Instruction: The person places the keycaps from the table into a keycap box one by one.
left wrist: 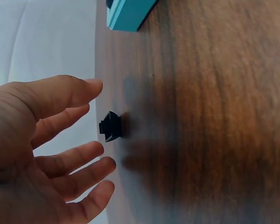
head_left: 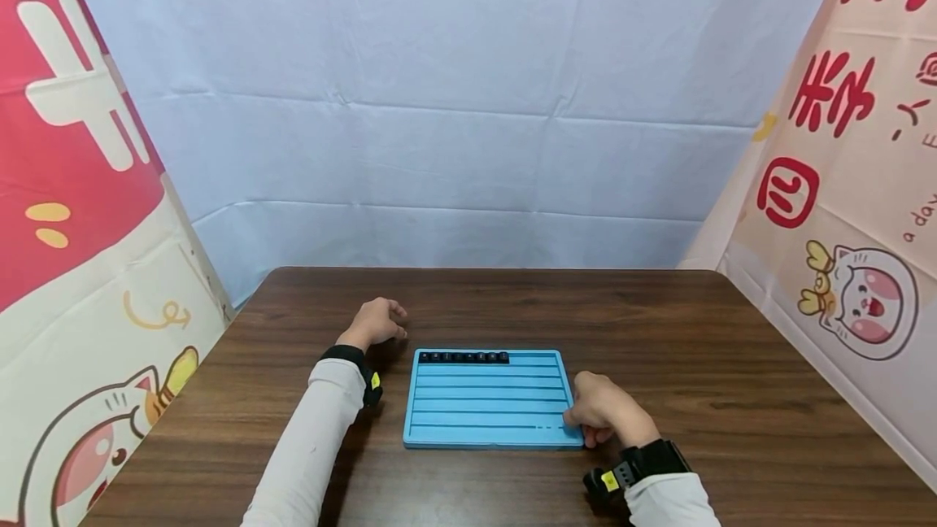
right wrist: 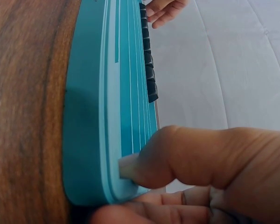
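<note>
A light blue tray (head_left: pixel 483 406) with several long slots lies on the table. Along its far slot, from the left end, stands a row of black keycaps (head_left: pixel 464 358). My right hand (head_left: pixel 603 409) pinches the near right corner of the tray; in the right wrist view the thumb (right wrist: pixel 147 161) presses its top edge and the other fingers curl against its side. Beyond the tray's far left corner my left hand (head_left: pixel 376 322) hovers with fingers spread and nothing in them. A single black keycap (left wrist: pixel 111 126) sits on the table just past those fingertips, hidden in the head view.
The brown wooden table (head_left: pixel 622 324) extends around the tray on all sides. A pale cloth (head_left: pixel 454 104) hangs behind its far edge, and printed cloths (head_left: pixel 842 267) hang at the left and right.
</note>
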`<state>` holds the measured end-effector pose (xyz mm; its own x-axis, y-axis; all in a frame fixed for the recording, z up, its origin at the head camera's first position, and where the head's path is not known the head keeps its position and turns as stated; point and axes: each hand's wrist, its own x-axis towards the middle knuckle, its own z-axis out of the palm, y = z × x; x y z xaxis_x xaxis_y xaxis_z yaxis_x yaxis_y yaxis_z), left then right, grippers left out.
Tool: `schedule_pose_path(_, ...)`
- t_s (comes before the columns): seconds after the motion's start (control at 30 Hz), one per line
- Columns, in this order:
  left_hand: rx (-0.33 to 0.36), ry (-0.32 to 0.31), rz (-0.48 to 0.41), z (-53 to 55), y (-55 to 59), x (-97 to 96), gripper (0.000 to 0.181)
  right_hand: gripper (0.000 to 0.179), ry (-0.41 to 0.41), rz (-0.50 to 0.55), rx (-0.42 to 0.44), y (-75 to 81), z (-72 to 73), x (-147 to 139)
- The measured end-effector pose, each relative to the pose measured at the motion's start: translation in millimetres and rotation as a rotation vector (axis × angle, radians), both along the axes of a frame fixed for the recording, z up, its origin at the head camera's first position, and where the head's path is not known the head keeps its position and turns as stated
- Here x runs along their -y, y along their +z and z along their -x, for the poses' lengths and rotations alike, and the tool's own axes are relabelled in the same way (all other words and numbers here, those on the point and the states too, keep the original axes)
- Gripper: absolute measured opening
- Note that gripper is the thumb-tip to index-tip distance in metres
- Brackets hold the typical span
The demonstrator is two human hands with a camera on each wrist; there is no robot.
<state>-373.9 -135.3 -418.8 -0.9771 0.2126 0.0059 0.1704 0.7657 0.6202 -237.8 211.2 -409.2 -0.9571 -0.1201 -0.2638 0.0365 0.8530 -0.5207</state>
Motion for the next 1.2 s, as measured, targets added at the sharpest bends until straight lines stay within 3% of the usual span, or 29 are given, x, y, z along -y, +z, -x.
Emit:
schedule_pose_path(0.5,-0.02,0.013,0.043,0.2,-3.8,0.8,0.01,0.023,-0.003,-0.007,0.003,-0.3,1.1,-0.8)
schedule_pose_path(1.2,-0.024,0.03,0.069,-0.7,-8.4,1.5,0.014,0.024,0.0,-0.017,0.004,-2.5,1.3,-0.7)
